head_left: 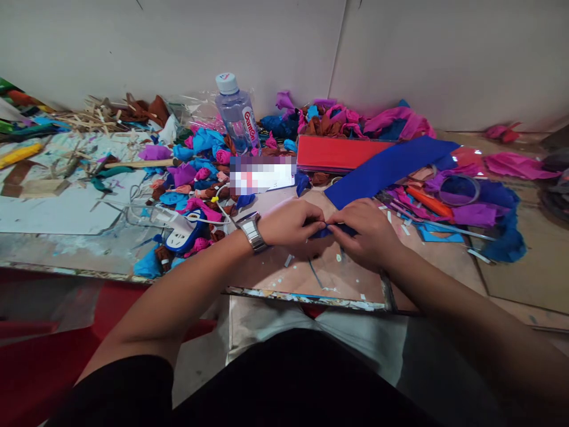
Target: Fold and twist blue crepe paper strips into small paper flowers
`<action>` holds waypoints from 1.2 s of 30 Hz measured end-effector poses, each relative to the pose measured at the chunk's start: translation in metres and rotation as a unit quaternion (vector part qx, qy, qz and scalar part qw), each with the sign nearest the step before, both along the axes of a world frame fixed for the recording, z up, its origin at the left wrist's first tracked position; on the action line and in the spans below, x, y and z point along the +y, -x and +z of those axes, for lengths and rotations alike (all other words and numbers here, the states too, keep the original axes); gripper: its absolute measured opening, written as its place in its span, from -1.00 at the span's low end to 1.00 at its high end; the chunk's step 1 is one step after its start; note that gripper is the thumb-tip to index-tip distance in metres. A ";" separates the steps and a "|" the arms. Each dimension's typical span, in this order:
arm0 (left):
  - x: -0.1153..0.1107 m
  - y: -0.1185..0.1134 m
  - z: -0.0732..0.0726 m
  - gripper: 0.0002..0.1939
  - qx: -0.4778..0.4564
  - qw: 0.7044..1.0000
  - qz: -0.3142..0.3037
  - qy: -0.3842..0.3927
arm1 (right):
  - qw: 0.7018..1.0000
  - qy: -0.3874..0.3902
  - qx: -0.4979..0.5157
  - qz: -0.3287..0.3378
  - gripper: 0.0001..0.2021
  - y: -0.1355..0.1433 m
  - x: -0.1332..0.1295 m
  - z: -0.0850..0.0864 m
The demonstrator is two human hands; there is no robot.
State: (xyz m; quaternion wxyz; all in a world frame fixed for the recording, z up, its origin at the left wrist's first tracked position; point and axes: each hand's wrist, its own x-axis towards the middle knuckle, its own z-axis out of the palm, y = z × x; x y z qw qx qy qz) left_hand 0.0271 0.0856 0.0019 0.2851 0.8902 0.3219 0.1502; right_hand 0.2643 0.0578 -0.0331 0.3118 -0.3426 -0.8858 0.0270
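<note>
- Pinching a small dark-blue piece of paper (pixel 320 233), the left hand (pixel 296 222) and the right hand (pixel 365 232) meet thumb to thumb above the worktable (pixel 302 276), near its front edge.
- Both grips are closed on this piece, which looks partly folded or twisted; I judge that its shaping is not complete, but the fingers hide most of it.
- Just behind the right hand, the long blue paper strip (pixel 386 169) lies flat and seems unused; whether it joins the held piece, I cannot tell.
- Beyond it is a red box (pixel 347 154).
- At the left, many crumpled paper pieces (pixel 181 175) look already shaped, around a power strip (pixel 181 236) and below a plastic bottle (pixel 237 121).
</note>
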 end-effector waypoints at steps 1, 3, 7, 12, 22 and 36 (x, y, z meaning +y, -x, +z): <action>-0.001 0.000 0.000 -0.69 0.009 1.000 0.002 -0.022 | 1.000 0.000 -0.001 -0.002 -0.92 0.000 0.000 0.000; -0.002 -0.001 -0.001 -0.69 0.023 0.998 0.005 -0.050 | 1.000 -0.001 0.001 -0.006 -0.93 0.001 0.000 0.000; -0.003 -0.002 -0.002 -0.66 0.044 0.994 -0.001 -0.096 | 1.000 0.015 0.026 -0.008 -0.96 0.002 0.001 -0.001; -0.005 -0.003 -0.003 -0.69 0.064 0.985 -0.024 -0.161 | 0.995 0.060 0.074 -0.020 -0.96 0.002 0.002 -0.005; -0.003 -0.005 -0.008 -0.69 0.060 0.984 -0.007 -0.170 | 0.986 0.133 0.092 -0.047 -0.96 0.001 0.000 -0.004; 0.005 0.007 0.005 -0.77 0.013 0.998 -0.045 0.049 | 0.991 0.101 0.076 -0.053 -0.95 -0.003 0.004 0.000</action>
